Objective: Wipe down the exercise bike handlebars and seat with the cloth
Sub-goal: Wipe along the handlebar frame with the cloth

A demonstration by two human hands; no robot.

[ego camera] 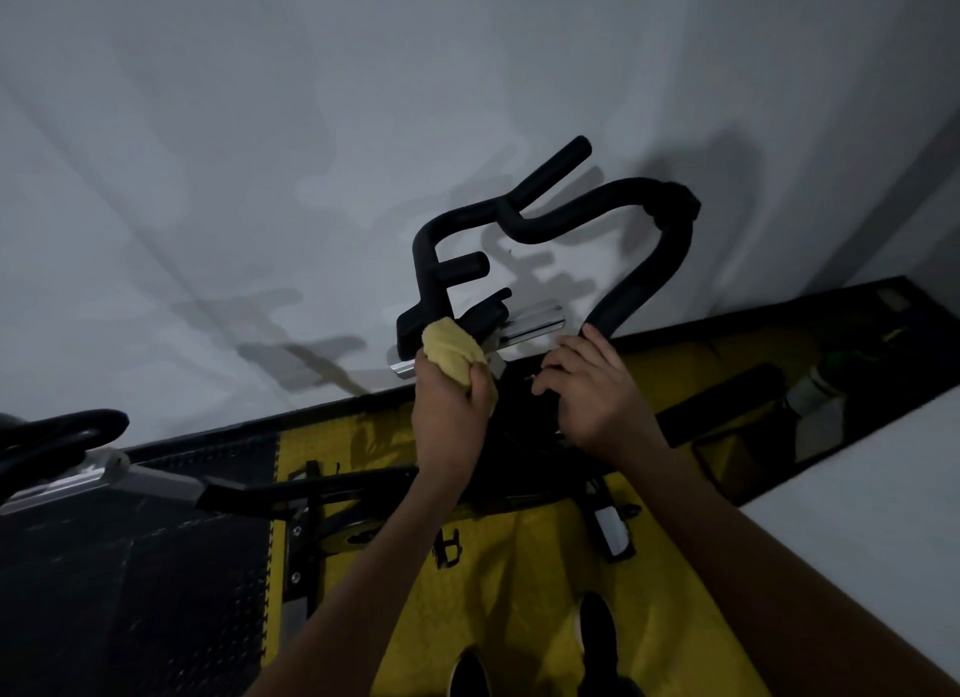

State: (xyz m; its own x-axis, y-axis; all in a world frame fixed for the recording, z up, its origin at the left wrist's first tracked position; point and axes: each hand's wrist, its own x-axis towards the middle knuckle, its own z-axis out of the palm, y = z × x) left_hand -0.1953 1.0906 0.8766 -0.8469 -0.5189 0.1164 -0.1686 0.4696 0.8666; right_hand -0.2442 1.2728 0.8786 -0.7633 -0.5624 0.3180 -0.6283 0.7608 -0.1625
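Gripping yellow cloth against black handlebars, left hand; right hand grasping handlebars' near end.

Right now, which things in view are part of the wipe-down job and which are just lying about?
Job:
- yellow cloth, bunched in the left hand, against the handlebars' left side
- black handlebars
- right hand, holding the handlebars' right end

Lying about:
- second bike's handlebar, far left
- yellow floor mat
- black dotted mat
- shoes
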